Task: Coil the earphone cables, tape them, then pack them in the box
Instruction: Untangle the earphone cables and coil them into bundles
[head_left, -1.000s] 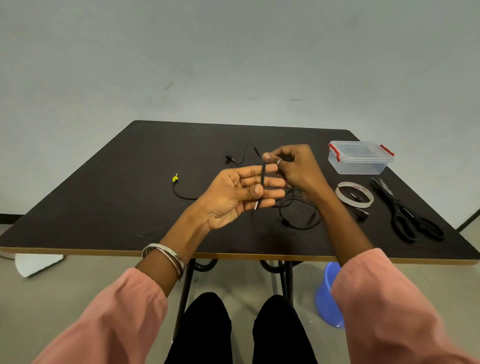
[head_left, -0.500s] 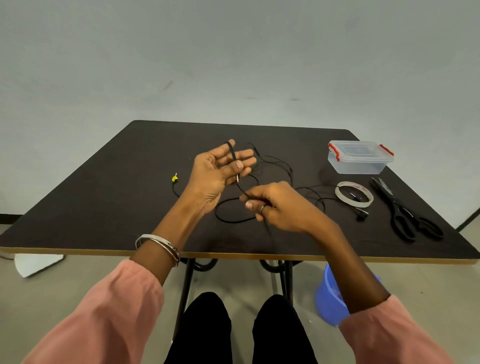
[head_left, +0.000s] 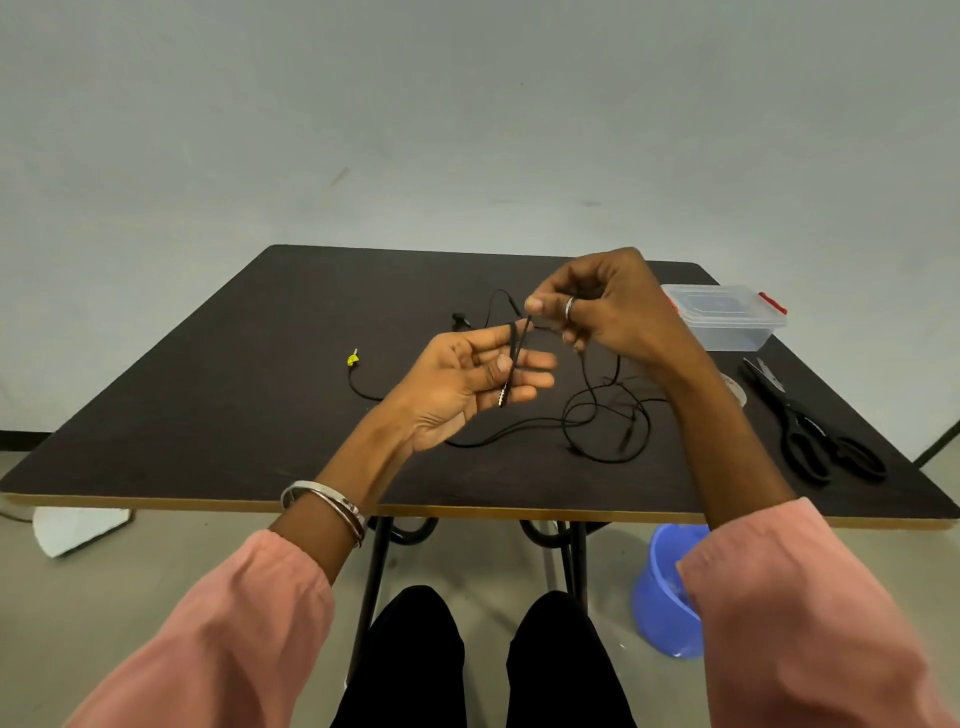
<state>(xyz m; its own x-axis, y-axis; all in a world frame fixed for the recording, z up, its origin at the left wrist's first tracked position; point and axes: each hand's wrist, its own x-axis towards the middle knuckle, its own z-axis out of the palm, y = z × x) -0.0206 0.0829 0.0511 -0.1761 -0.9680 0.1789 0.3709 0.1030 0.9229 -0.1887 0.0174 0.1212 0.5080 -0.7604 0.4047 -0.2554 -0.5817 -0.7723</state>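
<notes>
The left hand (head_left: 467, 384) lay palm-up, thumb pressing the black earphone cable (head_left: 514, 364) across its straight fingers; the right hand (head_left: 597, 306) pinched the cable above, slack trailing onto the table (head_left: 234, 415).

Blue bucket (head_left: 662, 597) under dark table (head_left: 208, 415); white scrap (head_left: 78, 530) on floor.

Open table on the left, clutter on the right

The table (head_left: 208, 415) lies bare along its left edge and near-left corner, with only a yellow-tipped plug (head_left: 352, 359) and its thin cable toward the middle. Loose black cable (head_left: 597, 415) sprawls mid-table near the front edge. Along the right edge stand a clear box (head_left: 727, 322) at the far corner and scissors (head_left: 810, 436) nearer.
</notes>
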